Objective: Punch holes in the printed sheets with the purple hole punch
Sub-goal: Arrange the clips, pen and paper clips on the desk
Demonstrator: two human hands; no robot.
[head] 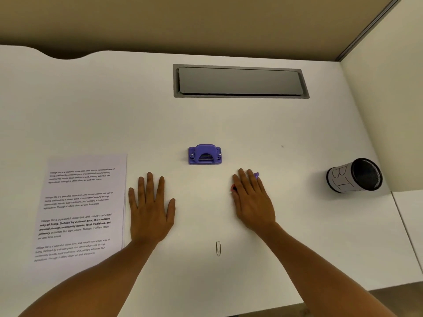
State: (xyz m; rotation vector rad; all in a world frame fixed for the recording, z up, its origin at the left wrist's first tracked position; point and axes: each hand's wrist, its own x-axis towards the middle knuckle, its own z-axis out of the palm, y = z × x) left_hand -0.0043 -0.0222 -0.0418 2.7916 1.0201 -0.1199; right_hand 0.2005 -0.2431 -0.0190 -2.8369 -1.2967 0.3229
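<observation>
Both forearms are seen entering from the near edge of the white desk (229, 124), with a single paper clip (218, 248) lying between them, nearer than either palm. Left hand (150, 210) is laid flat, palm down, fingers spread slightly apart and holding nothing; the printed sheets (80, 207) are stacked just beside its little finger, apparently untouched, and no punched holes can be made out along any visible edge. Right hand (253, 201) is also laid flat with fingers close together; small clips, one purple (256, 174) and one red (233, 188), are partly covered by it, and whether any is gripped cannot be told. Purple hole punch (204, 154) is set just beyond the fingertips, between the two hands and touched by neither, with its slot side facing the person. Mesh pen cup (354, 175) is lying on its side well beyond the right hand's little finger. Judgement: task is not begun; sheets remain to be picked up, squared, fed into the punch and pressed.
</observation>
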